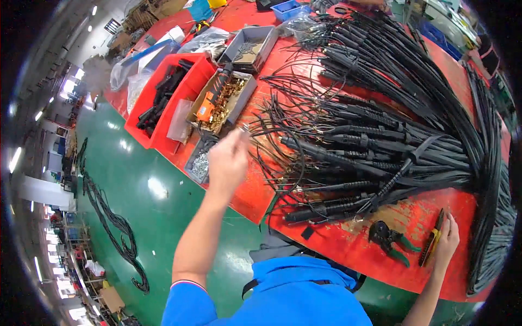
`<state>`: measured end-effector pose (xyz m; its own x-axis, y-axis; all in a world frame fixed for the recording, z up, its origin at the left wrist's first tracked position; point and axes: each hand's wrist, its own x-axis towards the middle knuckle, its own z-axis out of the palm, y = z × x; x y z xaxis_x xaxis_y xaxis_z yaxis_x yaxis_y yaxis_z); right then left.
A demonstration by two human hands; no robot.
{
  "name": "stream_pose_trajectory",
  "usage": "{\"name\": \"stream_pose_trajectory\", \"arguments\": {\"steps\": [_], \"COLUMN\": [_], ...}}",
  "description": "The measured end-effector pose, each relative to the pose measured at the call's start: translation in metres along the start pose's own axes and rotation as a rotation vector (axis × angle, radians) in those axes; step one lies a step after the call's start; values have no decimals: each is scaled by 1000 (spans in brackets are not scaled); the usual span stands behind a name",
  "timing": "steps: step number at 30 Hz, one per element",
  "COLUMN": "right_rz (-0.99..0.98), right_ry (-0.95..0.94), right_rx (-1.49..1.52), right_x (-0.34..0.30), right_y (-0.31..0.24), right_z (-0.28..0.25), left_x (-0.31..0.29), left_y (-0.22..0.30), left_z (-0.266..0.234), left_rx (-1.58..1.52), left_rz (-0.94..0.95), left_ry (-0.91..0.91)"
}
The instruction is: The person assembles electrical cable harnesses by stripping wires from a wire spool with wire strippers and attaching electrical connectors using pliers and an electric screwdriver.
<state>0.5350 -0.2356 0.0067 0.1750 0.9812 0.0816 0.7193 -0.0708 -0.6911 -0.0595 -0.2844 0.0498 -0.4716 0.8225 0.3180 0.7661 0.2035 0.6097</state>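
My left hand [228, 163] is raised beside the parts bins, thumb and fingers pinched around a small shiny metal piece [244, 128]. It is too small to name exactly. Thin wire ends of a large bundle of black cables [359, 146] lie just right of it. At the table's near right, my right hand [448, 239] is closed against a yellow-and-black hand tool [431, 245], whose exact kind I cannot make out. Crimping pliers [392, 242] with green handles rest to the left of that tool.
Black parts fill a red bin [142, 136]. An orange-and-black power tool [209, 104] lies over brass pieces in a grey box [239, 103]; another tray [200, 163] holds silvery pieces. Cables hang over the red table's [353, 247] right edge. More cables [111, 217] lie on the green floor.
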Motion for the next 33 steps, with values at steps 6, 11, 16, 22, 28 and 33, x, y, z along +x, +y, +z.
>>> {"name": "stream_pose_trajectory", "arguments": {"steps": [6,11,16,22,28,33], "right_rz": [41,-31,-306,-1061,-1382,-1495], "right_ry": [92,174,210,-452,-624,-938], "right_rx": [-378,-520,-470,-65,-177,-182], "right_x": [-7,-20,-20,-8,15,40], "right_y": [137,152,16,-128,-169,-185], "right_z": [-27,-15,4,79,135,154], "left_x": [2,-19,-69,-165,-177,-174], "left_y": [-83,-84,19,109,120,123], "left_z": [24,27,28,86,116,118], "left_rx": [-51,252,-28,-109,-180,-123], "left_rz": [-78,21,8,317,162,150], "left_ry": [-15,33,-24,-484,-369,-314]}}
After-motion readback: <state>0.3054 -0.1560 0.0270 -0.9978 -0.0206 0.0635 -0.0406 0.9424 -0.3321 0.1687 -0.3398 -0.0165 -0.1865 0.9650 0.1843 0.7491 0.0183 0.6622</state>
